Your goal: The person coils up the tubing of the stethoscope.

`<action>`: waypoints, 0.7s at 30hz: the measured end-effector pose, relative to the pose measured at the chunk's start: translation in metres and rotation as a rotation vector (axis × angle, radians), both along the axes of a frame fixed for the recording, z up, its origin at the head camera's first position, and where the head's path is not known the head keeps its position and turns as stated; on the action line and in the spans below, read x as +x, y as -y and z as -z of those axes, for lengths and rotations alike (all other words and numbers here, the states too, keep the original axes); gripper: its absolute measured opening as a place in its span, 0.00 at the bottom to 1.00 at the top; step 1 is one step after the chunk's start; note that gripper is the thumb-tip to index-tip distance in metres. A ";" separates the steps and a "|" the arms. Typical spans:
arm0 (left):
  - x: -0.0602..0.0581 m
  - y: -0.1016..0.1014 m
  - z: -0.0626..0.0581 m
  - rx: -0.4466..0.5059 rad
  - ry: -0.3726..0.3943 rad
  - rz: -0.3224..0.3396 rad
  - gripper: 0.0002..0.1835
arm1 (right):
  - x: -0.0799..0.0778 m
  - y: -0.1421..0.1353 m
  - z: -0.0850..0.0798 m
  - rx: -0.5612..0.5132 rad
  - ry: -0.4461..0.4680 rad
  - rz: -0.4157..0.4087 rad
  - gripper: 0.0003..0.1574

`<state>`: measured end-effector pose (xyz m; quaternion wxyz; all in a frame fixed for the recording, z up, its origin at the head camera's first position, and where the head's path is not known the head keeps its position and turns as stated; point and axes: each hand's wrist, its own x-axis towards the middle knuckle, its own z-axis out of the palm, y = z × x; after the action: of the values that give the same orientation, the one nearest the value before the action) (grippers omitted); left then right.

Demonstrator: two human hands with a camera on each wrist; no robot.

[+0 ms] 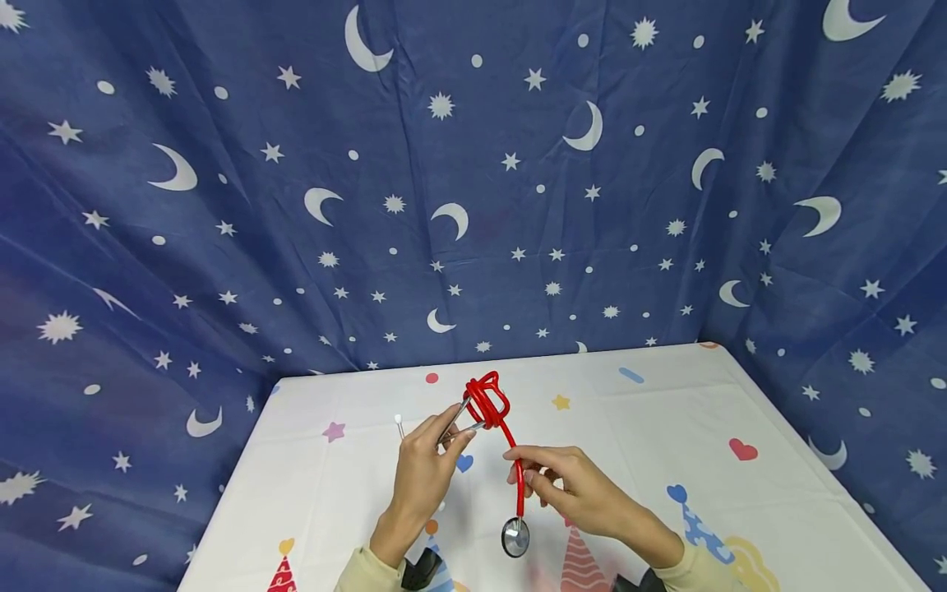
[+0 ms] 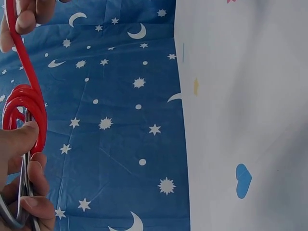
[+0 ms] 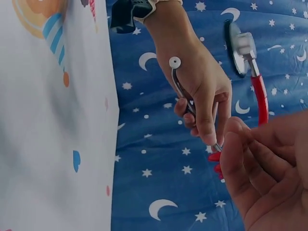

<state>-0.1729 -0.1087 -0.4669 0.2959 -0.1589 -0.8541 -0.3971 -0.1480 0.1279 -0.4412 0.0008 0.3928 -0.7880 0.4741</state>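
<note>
A stethoscope with red tubing (image 1: 486, 401) is held above the table, its tubing wound in several loops near the metal ear tubes. My left hand (image 1: 427, 464) grips the metal ear tubes (image 2: 25, 178) just below the coil. In the right wrist view a white ear tip (image 3: 174, 62) sticks out beside that hand. With fingers and thumb, my right hand (image 1: 573, 485) pinches the straight end of the tubing, right of the coil. Below it hangs the round silver chest piece (image 1: 515, 537), also visible edge-on in the right wrist view.
A white tablecloth (image 1: 333, 485) printed with hearts, stars and party hats covers the table. Behind and to the sides hangs a blue curtain (image 1: 488, 181) with white moons and stars. Dark bands sit at both wrists.
</note>
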 end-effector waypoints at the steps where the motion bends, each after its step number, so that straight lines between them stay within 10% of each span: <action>1: 0.000 0.000 0.000 0.001 0.003 0.000 0.22 | 0.000 0.000 0.000 0.017 0.001 0.011 0.22; 9: 0.001 0.001 -0.001 -0.008 0.014 -0.009 0.23 | 0.000 0.000 -0.001 0.068 -0.040 0.054 0.21; 21: 0.003 -0.002 0.000 -0.027 0.037 0.017 0.23 | -0.009 0.001 0.000 0.029 -0.406 0.086 0.12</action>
<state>-0.1702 -0.1062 -0.4667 0.2744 -0.1627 -0.8633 -0.3911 -0.1571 0.1265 -0.4416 0.1741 0.4461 -0.7946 0.3731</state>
